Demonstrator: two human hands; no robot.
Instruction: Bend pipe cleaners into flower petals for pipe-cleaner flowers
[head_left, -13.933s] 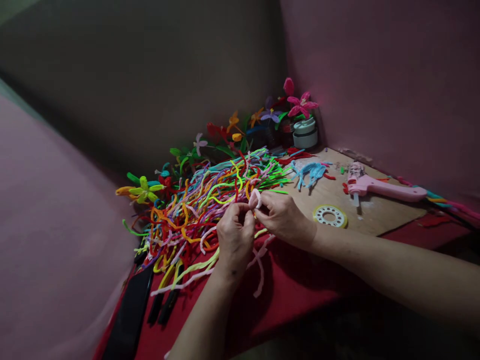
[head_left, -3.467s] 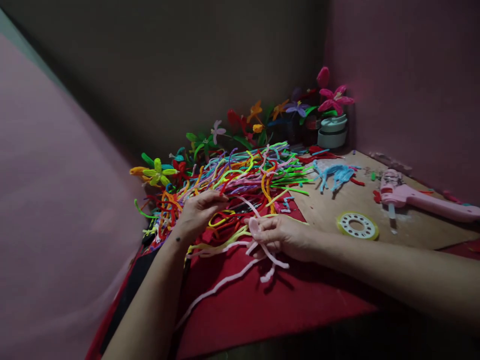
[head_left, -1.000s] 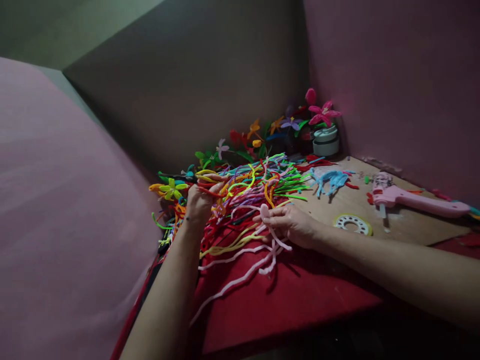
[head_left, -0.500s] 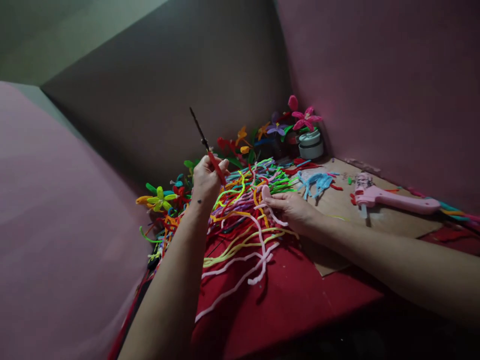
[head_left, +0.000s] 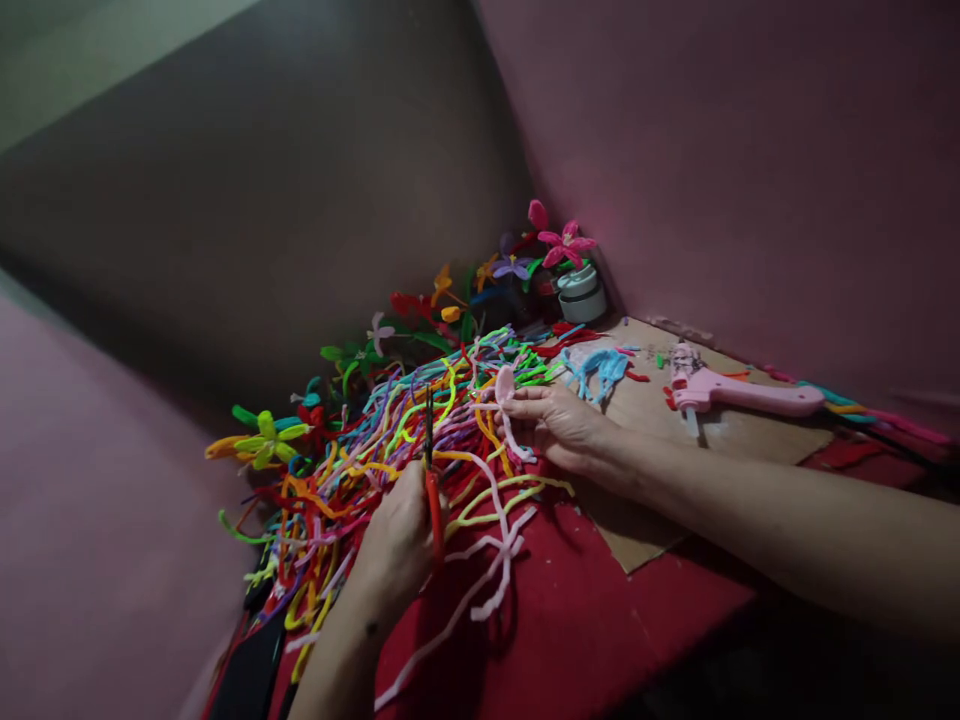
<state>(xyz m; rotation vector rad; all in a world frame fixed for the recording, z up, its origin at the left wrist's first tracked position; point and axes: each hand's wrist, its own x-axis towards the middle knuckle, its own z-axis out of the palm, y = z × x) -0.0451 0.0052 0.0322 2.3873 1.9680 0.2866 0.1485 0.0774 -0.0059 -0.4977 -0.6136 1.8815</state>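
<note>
In the head view, holding in the left hand (head_left: 397, 535) a pair of scissors (head_left: 433, 495) by the red handles, with the fingers clamped around them and with the dark blades pointing upward. Cannot tell whether the blades are apart or together. In the right hand (head_left: 566, 430), pinching a pale pink loop (head_left: 506, 384) at its lower part, with the fingertips pressed together on it and with a pink tail (head_left: 513, 440) hanging below. Holding this loop to the right of the scissors, near to them but not touching. Behind the hands, to be seen lying on a red surface (head_left: 592, 620): a tangled heap of many-coloured fuzzy stems (head_left: 382, 435). Below the loop, on the same surface: pale pink strands (head_left: 512, 546), crossing one another. At the right, on a brown board (head_left: 757, 440): a pink glue gun (head_left: 750, 394) and a light blue bundle (head_left: 604, 372). Farther back, along the wall: fuzzy flowers, with a bright pink flower (head_left: 568, 243) just above a pale round container (head_left: 581, 298)
</note>
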